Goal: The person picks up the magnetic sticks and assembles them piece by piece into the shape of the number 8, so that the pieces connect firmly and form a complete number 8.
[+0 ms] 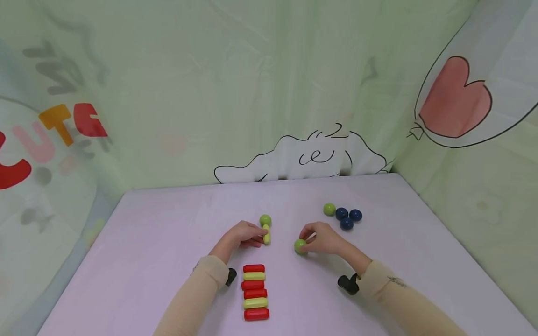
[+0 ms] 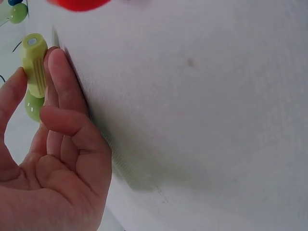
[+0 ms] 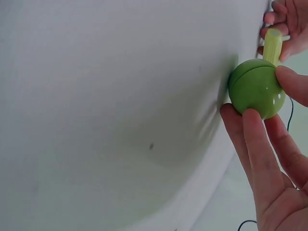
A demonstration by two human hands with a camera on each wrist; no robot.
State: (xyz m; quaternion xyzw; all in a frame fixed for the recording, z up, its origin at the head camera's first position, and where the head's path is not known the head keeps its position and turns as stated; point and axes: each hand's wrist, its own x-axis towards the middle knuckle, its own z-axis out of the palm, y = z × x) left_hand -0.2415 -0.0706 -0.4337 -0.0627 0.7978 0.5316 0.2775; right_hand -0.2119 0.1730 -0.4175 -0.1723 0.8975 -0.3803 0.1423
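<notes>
My left hand [image 1: 245, 233] pinches a short yellow rod [image 1: 266, 237] between thumb and fingers, low over the table. At the rod's far end sits a green ball [image 1: 265, 220], partly hidden behind the rod in the left wrist view. A small silvery disc shows in the near end of the yellow rod [image 2: 34, 48]. To the right of it, my right hand [image 1: 327, 239] grips a second green ball [image 1: 300, 246] with thumb and fingertips. A seam line runs round this green ball [image 3: 257, 91]. A gap separates it from the yellow rod.
Several red and yellow rods [image 1: 254, 293] lie in a column at the table's front, between the forearms. Beyond my right hand, another green ball [image 1: 329, 209] stands beside several dark blue balls [image 1: 346, 224]. A printed curtain [image 1: 252, 93] hangs behind the pale table [image 1: 176, 219].
</notes>
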